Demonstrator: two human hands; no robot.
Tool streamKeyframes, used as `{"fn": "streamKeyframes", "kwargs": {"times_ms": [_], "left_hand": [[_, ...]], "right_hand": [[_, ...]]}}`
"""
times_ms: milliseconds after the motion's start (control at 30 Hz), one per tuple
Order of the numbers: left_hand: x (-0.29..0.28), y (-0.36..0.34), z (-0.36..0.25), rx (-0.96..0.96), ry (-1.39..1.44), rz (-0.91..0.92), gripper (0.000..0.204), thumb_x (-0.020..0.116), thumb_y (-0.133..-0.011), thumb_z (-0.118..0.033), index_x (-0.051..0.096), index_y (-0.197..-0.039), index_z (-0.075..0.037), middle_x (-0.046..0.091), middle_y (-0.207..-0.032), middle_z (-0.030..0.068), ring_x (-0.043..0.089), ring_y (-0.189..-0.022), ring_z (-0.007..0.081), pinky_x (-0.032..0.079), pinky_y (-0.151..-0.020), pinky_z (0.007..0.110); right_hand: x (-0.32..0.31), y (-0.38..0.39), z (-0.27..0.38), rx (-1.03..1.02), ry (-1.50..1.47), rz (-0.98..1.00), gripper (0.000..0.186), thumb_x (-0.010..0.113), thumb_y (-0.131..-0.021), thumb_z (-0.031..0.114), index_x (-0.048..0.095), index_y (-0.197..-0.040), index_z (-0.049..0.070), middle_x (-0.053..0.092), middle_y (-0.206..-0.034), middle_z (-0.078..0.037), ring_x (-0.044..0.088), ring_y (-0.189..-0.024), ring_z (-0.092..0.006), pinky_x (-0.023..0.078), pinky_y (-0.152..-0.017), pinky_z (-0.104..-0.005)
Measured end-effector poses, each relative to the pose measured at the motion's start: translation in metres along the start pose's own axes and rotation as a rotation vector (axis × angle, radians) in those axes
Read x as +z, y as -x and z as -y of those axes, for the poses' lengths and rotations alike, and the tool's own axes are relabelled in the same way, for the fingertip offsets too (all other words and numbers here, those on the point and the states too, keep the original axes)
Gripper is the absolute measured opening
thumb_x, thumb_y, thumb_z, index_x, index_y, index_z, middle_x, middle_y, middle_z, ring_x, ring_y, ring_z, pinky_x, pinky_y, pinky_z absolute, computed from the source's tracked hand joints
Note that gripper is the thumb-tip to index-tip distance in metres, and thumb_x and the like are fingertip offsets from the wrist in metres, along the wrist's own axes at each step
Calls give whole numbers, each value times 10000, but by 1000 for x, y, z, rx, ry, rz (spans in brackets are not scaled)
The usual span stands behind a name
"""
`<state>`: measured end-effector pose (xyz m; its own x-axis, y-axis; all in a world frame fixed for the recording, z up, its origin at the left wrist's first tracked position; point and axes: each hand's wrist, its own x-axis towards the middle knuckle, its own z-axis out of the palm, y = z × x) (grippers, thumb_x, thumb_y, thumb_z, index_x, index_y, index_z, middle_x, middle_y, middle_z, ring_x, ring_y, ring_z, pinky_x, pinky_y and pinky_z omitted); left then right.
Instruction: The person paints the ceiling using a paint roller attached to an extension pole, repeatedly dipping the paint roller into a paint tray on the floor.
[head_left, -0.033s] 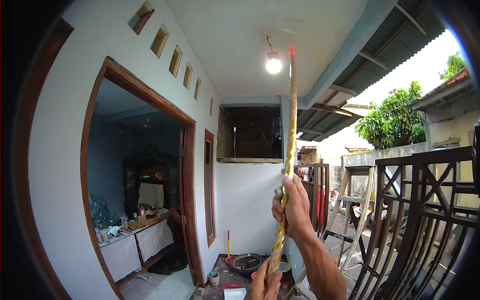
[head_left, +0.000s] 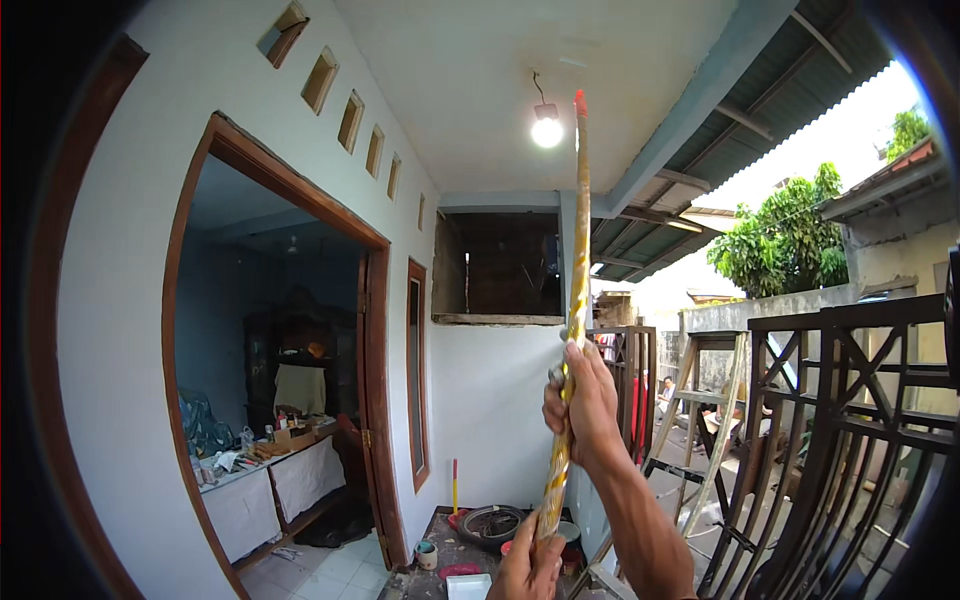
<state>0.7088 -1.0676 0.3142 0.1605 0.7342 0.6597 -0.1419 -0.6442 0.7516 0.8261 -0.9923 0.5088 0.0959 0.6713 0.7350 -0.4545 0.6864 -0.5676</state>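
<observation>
A long pole [head_left: 582,240], patched yellow and white with a red tip, rises steeply toward the pale ceiling [head_left: 470,80]. My right hand [head_left: 590,405] is closed around its middle, thumb lying along the shaft. Lower down, at the bottom of the view, my left hand [head_left: 528,572] grips the same pole; part of that hand is cut off by the lower edge. Just left of the red tip, a lit bulb [head_left: 547,132] hangs from a short wire. Whether the tip touches the ceiling I cannot tell.
On the left, a brown door frame [head_left: 290,185] opens to a room with a cluttered table [head_left: 240,510]. A wooden stepladder [head_left: 690,430] and a dark metal gate [head_left: 850,420] stand right. Below lie a tyre [head_left: 492,525], a white tray [head_left: 468,587] and a cup [head_left: 427,555].
The pole's tip has shifted very slightly left and up. My right hand sits a little higher in the view, still around the pole.
</observation>
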Motion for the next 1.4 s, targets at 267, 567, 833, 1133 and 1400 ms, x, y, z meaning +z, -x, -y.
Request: {"fn": "streamKeyframes", "kwargs": {"times_ms": [267, 567, 833, 1133, 1400], "left_hand": [[-13, -35, -82, -94, 120, 122, 487, 457, -1097, -297, 334, -1501, -55, 451, -739, 5, 411, -459, 53, 395, -406, 230], [-13, -69, -75, -32, 142, 99, 487, 462, -1093, -328, 354, -1488, -64, 439, -737, 1, 397, -461, 49, 395, -395, 226], [-5, -116, -78, 29, 138, 94, 467, 465, -1093, -326, 376, -1456, -46, 421, -710, -11, 391, -438, 44, 385, -382, 226], [-5, -106, -106, 199, 115, 129, 511, 559, -1057, -182, 341, -1445, 70, 530, -766, 0, 414, -499, 34, 374, -433, 253], [-2, -36, -170, 240, 293, 151, 569, 573, -1037, -138, 292, -1513, 1, 495, -706, -38, 423, -455, 15, 354, -379, 221]], "right_hand": [[47, -43, 25, 3, 84, 15, 292, 516, -1059, 369, 375, -967, 131, 431, -716, -6, 422, -444, -87, 342, -364, -247], [51, -81, 23, 60, 91, 50, 263, 497, -1068, 342, 370, -994, 124, 414, -723, -11, 402, -472, -84, 336, -401, -251], [48, -131, 27, 68, 129, 47, 266, 489, -1068, 336, 367, -976, 117, 418, -718, -4, 397, -475, -85, 347, -412, -258], [61, -121, 50, -22, 94, 69, 248, 502, -1059, 304, 385, -987, 97, 437, -743, -21, 411, -488, -84, 367, -411, -259], [108, -59, 115, -93, 102, 85, 228, 541, -1037, 254, 428, -981, 64, 443, -771, -35, 419, -523, -78, 362, -403, -234]]}}
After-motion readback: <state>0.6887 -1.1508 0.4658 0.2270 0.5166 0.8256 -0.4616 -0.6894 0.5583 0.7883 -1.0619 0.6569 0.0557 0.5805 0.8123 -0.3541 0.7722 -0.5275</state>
